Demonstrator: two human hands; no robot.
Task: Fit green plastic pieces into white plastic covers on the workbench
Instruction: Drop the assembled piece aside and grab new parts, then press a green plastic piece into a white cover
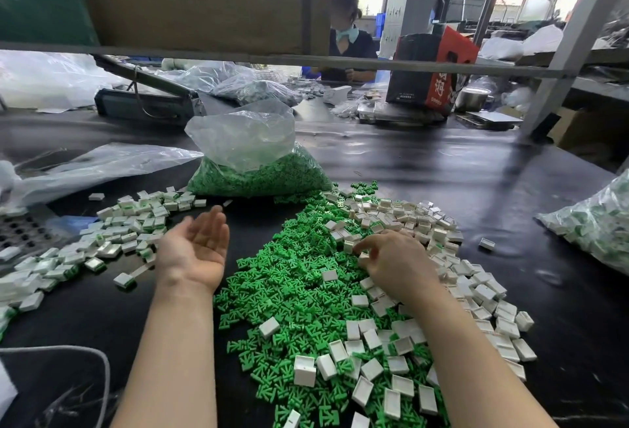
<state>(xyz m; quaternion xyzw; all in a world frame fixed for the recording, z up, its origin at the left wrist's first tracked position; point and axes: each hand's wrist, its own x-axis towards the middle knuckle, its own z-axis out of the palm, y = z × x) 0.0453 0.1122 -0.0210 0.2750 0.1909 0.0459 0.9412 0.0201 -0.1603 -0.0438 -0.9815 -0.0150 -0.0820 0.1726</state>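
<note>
The right hand [396, 262], right of centre in the frame, reaches palm-down into the heap with its fingers curled, and its grip looks pinched on a small white cover [363, 256] at the fingertips, though the piece is small and partly hidden, so this is a judgement; the left hand [194, 250], left of centre, lies palm-up with its fingers relaxed and apart, its grip on nothing, hovering over bare tabletop [442, 169]; around the right hand spreads the pile of green plastic pieces [289, 291], filling the centre and lower centre, with loose white plastic covers [408, 216] strewn over its right side and lower edge; to the left of the frame lies a separate heap of white covers with green showing in them [129, 227], seemingly fitted ones; behind, at upper centre, stands a clear bag of green pieces [258, 169], and a bag of white and green parts [595, 223] sits at the right edge; to do this step well, it would seem wise to lift one cover clear of its neighbours, turn its hollow side up, pass it to the waiting palm, then seat a single green piece squarely before pressing.
</note>
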